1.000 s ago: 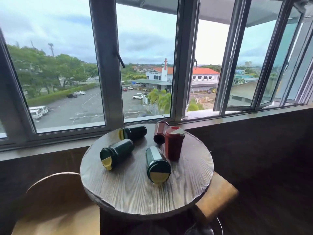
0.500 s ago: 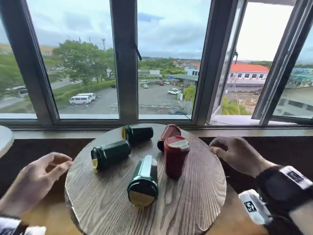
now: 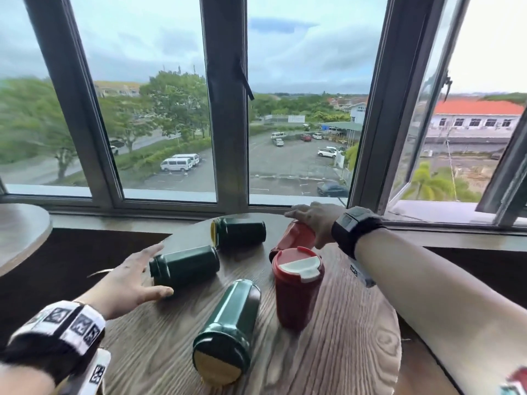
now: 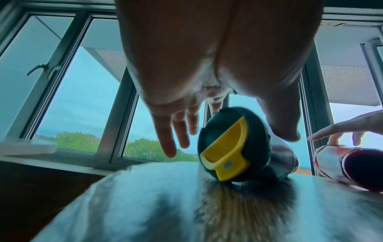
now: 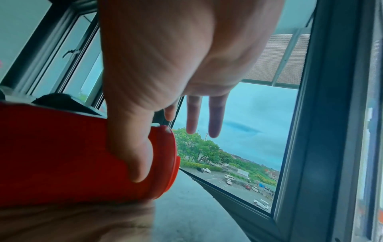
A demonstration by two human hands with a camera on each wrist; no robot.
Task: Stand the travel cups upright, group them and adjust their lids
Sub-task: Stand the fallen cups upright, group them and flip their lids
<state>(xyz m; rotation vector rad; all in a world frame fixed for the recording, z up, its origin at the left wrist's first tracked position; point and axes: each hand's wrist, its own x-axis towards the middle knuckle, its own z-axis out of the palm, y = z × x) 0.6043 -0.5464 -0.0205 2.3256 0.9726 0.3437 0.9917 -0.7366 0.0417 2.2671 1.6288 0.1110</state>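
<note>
Left hand (image 3: 125,280): off the table edge half a second ago, now reaches in over the round table (image 3: 328,363), fingers spread at the lid end of the middle green cup (image 3: 185,265).
Right hand (image 3: 313,220): moves from the right rim to the lying red cup (image 3: 293,238), thumb against its side.
</note>
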